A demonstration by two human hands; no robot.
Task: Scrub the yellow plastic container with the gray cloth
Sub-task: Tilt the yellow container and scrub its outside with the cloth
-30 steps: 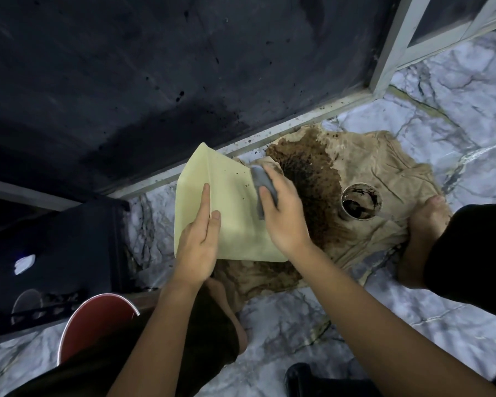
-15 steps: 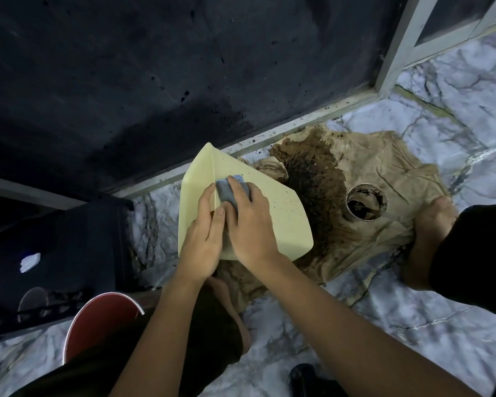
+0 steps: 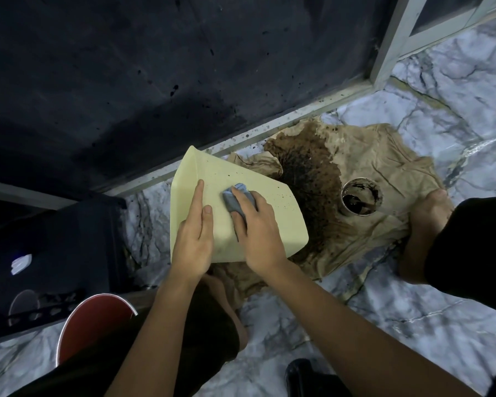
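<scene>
Marbled floor (image 3: 413, 325) lies beneath us. Our left hand (image 3: 194, 242) rests flat, fingers straight, on the smooth, speckled yellow container (image 3: 235, 181); our right hand (image 3: 258, 233) presses a crumpled gray cloth (image 3: 235, 202).

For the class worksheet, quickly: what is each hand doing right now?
Left hand: open, fingers straight, steadying the yellow container.
Right hand: pressing the gray cloth onto it.

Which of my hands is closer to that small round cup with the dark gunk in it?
Right. Your right hand presses the gray cloth on the yellow container, on the side toward the cup. Your left hand rests on the container's far side.
</scene>
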